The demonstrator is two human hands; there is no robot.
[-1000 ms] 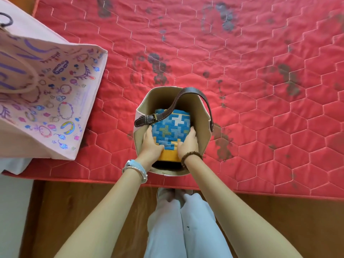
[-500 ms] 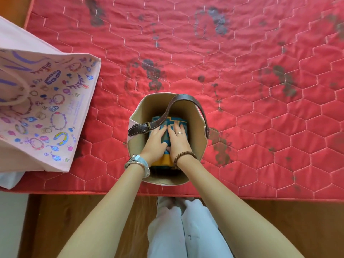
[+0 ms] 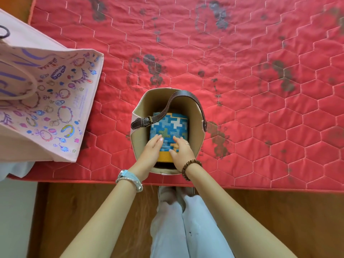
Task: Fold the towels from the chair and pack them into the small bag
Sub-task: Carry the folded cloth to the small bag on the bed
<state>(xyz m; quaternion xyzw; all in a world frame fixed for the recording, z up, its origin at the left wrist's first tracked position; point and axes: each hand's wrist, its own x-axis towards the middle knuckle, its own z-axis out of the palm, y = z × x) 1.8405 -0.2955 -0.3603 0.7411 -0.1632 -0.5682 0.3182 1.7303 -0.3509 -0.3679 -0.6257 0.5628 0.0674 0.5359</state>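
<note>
Towel (image 3: 168, 130), folded, blue/white/yellow blocks, lies in small bag (image 3: 197, 116) w/ both hands (image 3: 168, 151) flat, open, on it.

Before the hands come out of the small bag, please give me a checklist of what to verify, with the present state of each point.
1. Folded towel is inside the small bag: ok.
2. Towel lies flat, not bunched: ok.
3. Bag stands upright on the red mattress: ok.
4. Strap is clear of the towel: ok; it arches above.
5. Left hand and right hand rest flat on the towel, no grip: ok.
6. More towels left to pack: cannot tell; the chair is out of view.
</note>
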